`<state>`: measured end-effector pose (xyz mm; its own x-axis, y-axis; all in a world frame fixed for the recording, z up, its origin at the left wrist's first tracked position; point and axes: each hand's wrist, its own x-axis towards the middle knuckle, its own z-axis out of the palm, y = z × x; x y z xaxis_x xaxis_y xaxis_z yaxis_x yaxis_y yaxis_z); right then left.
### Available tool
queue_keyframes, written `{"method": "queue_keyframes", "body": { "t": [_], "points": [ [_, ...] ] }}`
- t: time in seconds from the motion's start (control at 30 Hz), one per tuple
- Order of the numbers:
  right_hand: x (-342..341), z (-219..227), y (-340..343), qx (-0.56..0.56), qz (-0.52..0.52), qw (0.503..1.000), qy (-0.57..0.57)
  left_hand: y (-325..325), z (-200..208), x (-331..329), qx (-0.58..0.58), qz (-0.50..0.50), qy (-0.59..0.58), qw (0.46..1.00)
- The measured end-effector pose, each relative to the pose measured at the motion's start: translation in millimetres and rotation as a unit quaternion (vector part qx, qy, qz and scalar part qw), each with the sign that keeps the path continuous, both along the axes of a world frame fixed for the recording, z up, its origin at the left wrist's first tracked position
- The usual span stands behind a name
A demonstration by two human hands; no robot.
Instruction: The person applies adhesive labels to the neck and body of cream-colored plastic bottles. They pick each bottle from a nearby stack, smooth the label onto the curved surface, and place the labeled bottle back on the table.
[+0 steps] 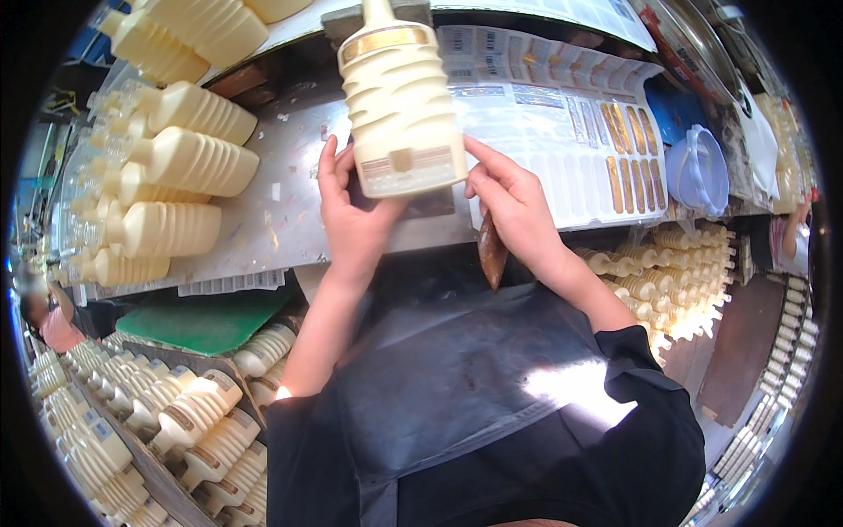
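A cream plastic bottle (402, 110) with ridged sides and a gold band below its neck is in front of me, base toward me. Its lower part carries a pale strip with a small gold square. My left hand (358, 206) grips it at the base's left corner, the thumb along the bottom edge and the fingers partly hidden behind. My right hand (516, 198) touches the lower right edge with the index finger. Curled in that same hand is a flat brown tool with a pointed end (492, 255), its upper part hidden by the fingers.
Label sheets with gold strips (630, 158) lie right on the grey worktable (285, 206), beside a lavender bucket (698, 171). Several cream bottles (189, 162) lie on the left. More bottles fill racks (154, 448) below and to the right. A person (57, 316) is at the far left.
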<state>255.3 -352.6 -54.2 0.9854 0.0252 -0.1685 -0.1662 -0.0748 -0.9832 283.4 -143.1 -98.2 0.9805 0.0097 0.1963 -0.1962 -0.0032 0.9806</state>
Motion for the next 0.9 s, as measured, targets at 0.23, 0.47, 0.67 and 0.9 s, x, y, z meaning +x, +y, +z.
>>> {"method": "queue_keyframes", "body": {
  "t": [0.23,0.47,0.67,0.9],
  "points": [
    [11.8,-11.6,0.7,0.075,-0.019,0.993,0.085,-14.3,9.9,2.5,0.195,0.114,-0.12,0.967],
    [10.8,-9.8,0.3,0.051,-0.027,0.995,0.087,-11.5,8.5,0.3,0.227,0.109,-0.139,0.958],
    [9.4,-7.8,0.2,0.007,-0.015,1.0,0.007,4.4,-1.0,-1.9,0.111,0.031,-0.039,0.993],
    [20.2,-8.2,14.9,-0.066,0.002,0.997,-0.039,4.5,4.7,4.3,-0.158,-0.028,0.046,0.986]
  ]
}}
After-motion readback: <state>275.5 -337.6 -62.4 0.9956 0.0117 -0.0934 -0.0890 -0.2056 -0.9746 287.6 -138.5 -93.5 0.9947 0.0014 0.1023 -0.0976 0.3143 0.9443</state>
